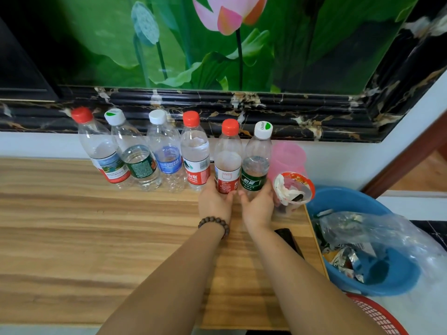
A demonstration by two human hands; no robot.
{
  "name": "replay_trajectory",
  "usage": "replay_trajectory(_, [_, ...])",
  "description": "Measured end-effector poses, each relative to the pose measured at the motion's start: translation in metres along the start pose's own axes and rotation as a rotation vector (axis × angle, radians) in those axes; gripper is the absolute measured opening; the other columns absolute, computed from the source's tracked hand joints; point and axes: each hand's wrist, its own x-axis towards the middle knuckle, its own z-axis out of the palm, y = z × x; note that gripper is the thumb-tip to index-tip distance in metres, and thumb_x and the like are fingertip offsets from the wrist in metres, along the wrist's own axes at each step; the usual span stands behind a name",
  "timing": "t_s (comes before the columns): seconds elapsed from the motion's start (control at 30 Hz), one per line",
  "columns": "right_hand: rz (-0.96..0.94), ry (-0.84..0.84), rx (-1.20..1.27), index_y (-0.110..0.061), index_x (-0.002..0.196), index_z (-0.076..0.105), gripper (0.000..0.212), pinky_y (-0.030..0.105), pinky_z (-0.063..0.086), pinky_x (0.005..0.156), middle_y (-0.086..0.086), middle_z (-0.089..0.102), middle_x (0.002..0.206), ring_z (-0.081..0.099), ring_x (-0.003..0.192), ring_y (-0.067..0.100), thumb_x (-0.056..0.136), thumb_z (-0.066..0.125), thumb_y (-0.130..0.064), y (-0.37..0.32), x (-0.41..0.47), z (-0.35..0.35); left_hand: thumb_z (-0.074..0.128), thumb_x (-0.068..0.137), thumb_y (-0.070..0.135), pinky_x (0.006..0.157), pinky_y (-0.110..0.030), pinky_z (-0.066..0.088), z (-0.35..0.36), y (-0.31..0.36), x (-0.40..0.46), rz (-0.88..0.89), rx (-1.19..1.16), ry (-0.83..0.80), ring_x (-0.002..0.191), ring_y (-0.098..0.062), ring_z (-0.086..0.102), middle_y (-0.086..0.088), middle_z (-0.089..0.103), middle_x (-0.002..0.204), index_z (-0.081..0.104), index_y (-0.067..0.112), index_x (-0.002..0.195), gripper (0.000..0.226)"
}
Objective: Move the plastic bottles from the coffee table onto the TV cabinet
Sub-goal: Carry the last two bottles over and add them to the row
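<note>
Several clear plastic bottles stand in a row along the back of the wooden TV cabinet point(72, 226). My left hand point(214, 201) grips the base of a red-capped, red-labelled bottle point(227, 160). My right hand point(257, 204) grips the base of a white-capped, green-labelled bottle point(257, 160) beside it. Both bottles stand upright on the cabinet top at the right end of the row. To their left stand another red-label bottle point(195, 151), a blue-label bottle point(167, 153), a green-label bottle point(135, 153) and a red-capped bottle point(101, 151).
A clear cup with wrappers point(294, 192) and a pink cup point(287, 158) stand right of the bottles. A black phone point(286, 238) lies near the cabinet's right edge. Beyond that edge, a blue basin point(377, 279) holds trash and a plastic bag; a red basket point(382, 315) sits lower right.
</note>
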Motion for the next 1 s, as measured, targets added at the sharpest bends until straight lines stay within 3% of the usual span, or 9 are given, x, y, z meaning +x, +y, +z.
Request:
replay_trajectory(0.2, [0.008, -0.001, -0.026, -0.009, 0.146, 0.022, 0.077, 0.035, 0.04, 0.099, 0.015, 0.054, 0.135, 0.051, 0.123, 0.03, 0.085, 0.067, -0.02, -0.008, 0.011, 0.003, 0.074, 0.079, 0.02, 0.091, -0.036, 0.05, 0.007, 0.005, 0.019, -0.035, 0.018, -0.015, 0.105, -0.024, 0.062, -0.004, 0.066, 0.113, 0.053, 0.014, 0.12, 0.047])
replay_trajectory(0.33, [-0.001, -0.004, -0.005, -0.011, 0.144, 0.028, 0.075, 0.034, 0.039, 0.1, 0.012, 0.054, 0.136, 0.051, 0.124, 0.029, 0.083, 0.069, -0.019, -0.01, 0.017, 0.004, 0.074, 0.078, 0.022, 0.092, -0.037, 0.05, 0.011, 0.007, 0.023, -0.046, 0.034, 0.009, 0.107, -0.024, 0.062, -0.004, 0.066, 0.115, 0.048, 0.015, 0.129, 0.057])
replay_trajectory(0.43, [0.003, -0.01, 0.033, -0.012, 0.14, 0.034, 0.071, 0.028, 0.039, 0.093, 0.009, 0.058, 0.131, 0.055, 0.111, 0.018, 0.08, 0.072, -0.017, -0.011, 0.02, 0.004, 0.073, 0.078, 0.022, 0.09, -0.037, 0.05, 0.012, 0.006, 0.023, -0.046, 0.04, 0.007, 0.106, -0.027, 0.062, -0.006, 0.066, 0.115, 0.048, 0.016, 0.126, 0.055])
replay_trajectory(0.53, [0.001, -0.033, 0.067, -0.013, 0.141, 0.033, 0.073, 0.024, 0.035, 0.088, 0.006, 0.058, 0.129, 0.048, 0.098, 0.008, 0.08, 0.072, -0.014, -0.01, 0.022, 0.002, 0.074, 0.077, 0.023, 0.089, -0.039, 0.051, 0.011, 0.006, 0.023, -0.036, 0.05, 0.005, 0.105, -0.027, 0.062, -0.005, 0.065, 0.115, 0.046, 0.017, 0.126, 0.057])
replay_trajectory(0.67, [-0.01, -0.023, 0.069, -0.016, 0.142, 0.033, 0.078, 0.03, 0.037, 0.098, 0.006, 0.056, 0.134, 0.054, 0.117, 0.02, 0.076, 0.075, -0.017, -0.007, 0.023, 0.004, 0.076, 0.075, 0.025, 0.088, -0.04, 0.052, 0.011, 0.006, 0.022, -0.034, 0.044, 0.012, 0.103, -0.026, 0.063, -0.004, 0.066, 0.113, 0.047, 0.019, 0.124, 0.058])
replay_trajectory(0.77, [-0.004, -0.027, 0.069, -0.016, 0.141, 0.034, 0.08, 0.04, 0.036, 0.107, 0.006, 0.053, 0.138, 0.047, 0.129, 0.026, 0.074, 0.077, -0.019, -0.005, 0.024, 0.004, 0.075, 0.076, 0.024, 0.085, -0.039, 0.052, 0.011, 0.006, 0.018, -0.038, 0.052, 0.023, 0.102, -0.027, 0.063, -0.006, 0.066, 0.111, 0.049, 0.015, 0.12, 0.052])
replay_trajectory(1.0, [0.011, -0.034, 0.116, -0.013, 0.138, 0.038, 0.071, 0.04, 0.035, 0.107, 0.008, 0.053, 0.138, 0.047, 0.129, 0.026, 0.078, 0.074, -0.02, -0.007, 0.021, 0.0, 0.074, 0.079, 0.023, 0.087, -0.037, 0.05, 0.01, 0.011, 0.013, -0.082, 0.025, 0.027, 0.107, -0.026, 0.061, -0.008, 0.065, 0.115, 0.049, 0.011, 0.117, 0.047])
